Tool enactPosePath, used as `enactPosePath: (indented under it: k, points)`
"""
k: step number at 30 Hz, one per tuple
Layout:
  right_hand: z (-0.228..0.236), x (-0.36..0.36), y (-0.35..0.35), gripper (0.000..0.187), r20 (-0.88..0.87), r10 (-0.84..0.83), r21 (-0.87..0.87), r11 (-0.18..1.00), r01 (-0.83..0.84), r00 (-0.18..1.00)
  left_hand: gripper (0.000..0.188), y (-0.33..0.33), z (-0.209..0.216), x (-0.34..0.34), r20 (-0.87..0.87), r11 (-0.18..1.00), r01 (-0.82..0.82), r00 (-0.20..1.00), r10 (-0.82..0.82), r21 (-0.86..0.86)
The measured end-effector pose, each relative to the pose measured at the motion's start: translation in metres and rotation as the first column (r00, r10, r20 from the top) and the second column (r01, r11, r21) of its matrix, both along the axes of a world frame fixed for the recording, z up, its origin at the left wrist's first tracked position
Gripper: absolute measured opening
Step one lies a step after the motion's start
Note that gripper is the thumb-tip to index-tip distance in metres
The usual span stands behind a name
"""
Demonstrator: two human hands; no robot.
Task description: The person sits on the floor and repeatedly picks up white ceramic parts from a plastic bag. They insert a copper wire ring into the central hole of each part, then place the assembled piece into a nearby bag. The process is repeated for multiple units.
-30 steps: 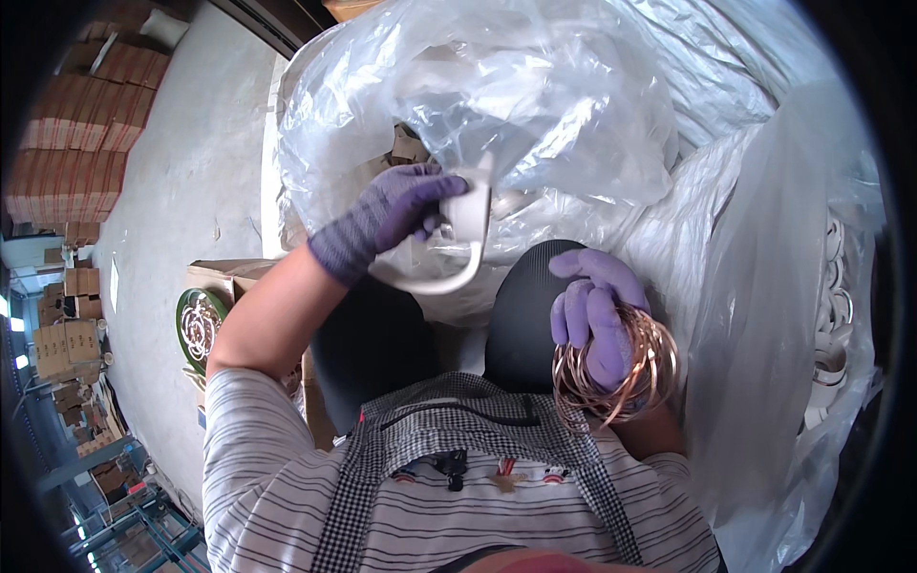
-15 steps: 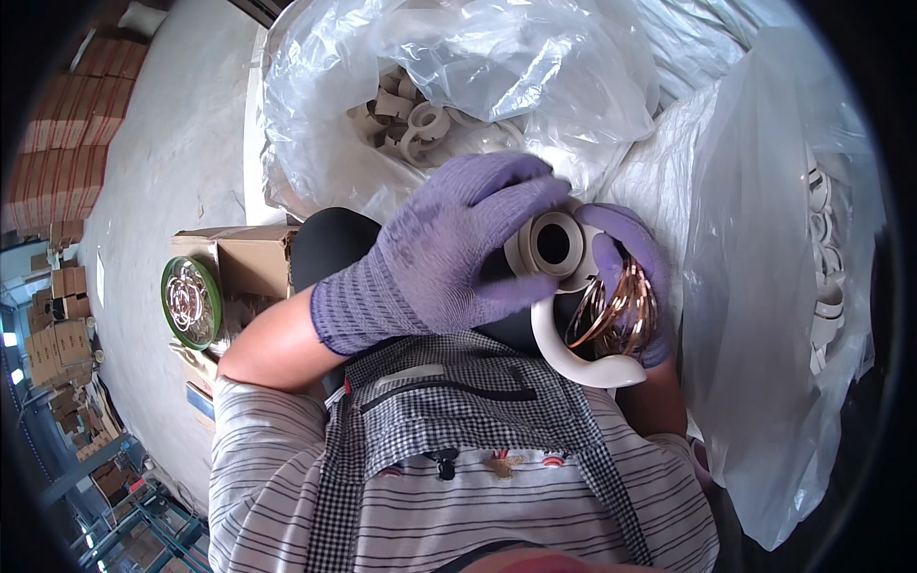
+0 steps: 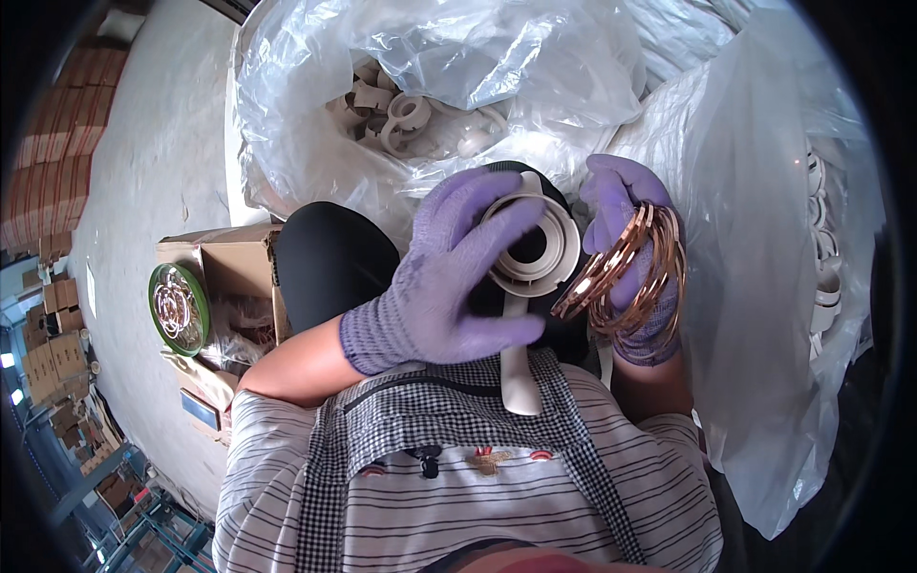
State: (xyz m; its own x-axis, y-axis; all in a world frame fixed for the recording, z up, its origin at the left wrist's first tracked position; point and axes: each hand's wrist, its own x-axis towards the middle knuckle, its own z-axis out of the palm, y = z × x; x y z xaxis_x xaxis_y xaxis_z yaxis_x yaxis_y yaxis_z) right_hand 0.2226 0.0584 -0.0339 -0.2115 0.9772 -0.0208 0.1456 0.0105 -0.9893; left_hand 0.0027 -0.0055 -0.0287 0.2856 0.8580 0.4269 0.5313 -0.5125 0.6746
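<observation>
My left hand, in a purple knitted glove, has its fingers over the rim of a white plastic collar with a round hole. A curved white handle runs down from the collar toward my apron. The left thumb stands out near the top of this handle. To the right, my gloved right hand is apart from the collar, its fingers curled. A bunch of thin copper-coloured metal rings hangs looped around this hand. How the fingers grip them is partly hidden.
In front, a clear plastic bag holds several white plastic parts. Another clear bag with white parts stands at right. At left, a green-rimmed round dish of rings sits by a cardboard box. Stacked cartons stand farther off.
My right hand has come away from the collar toward the right, with the rings swinging into plainer view. The collar has turned, and its handle now points nearly straight down toward me.
</observation>
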Motion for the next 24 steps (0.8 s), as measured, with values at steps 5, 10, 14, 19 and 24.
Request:
enactPosePath:
  k: [5, 10, 14, 19, 24]
  points:
    - [0.007, -0.006, 0.004, 0.032, 0.077, 0.077, 0.198, 0.976, -0.091, 0.994, 0.045, 0.000, 0.010, 0.004, 0.264, 0.981, 0.166, 0.955, -0.135, -0.100]
    - [0.022, -0.003, -0.002, 0.032, -0.256, 0.143, -0.056, 0.985, -0.163, 0.956, 0.016, -0.004, 0.031, 0.001, 0.731, 0.645, 0.384, 0.526, 0.435, -0.660]
    - [-0.019, 0.014, -0.002, 0.039, -0.426, 0.077, -0.007, 0.996, -0.088, 0.901, 0.019, -0.005, 0.026, -0.003, 0.738, 0.638, 0.385, 0.461, 0.493, -0.667]
    - [-0.013, 0.004, -0.006, 0.061, -0.441, 0.013, 0.303, 0.943, 0.135, 0.898, 0.022, -0.009, 0.016, -0.010, 0.803, 0.673, 0.443, 0.399, 0.444, -0.592]
    - [-0.021, 0.015, -0.012, 0.030, -0.718, 0.090, 0.015, 0.993, -0.114, 0.690, 0.023, -0.012, 0.024, -0.012, 0.760, 0.638, 0.416, 0.414, 0.501, -0.648]
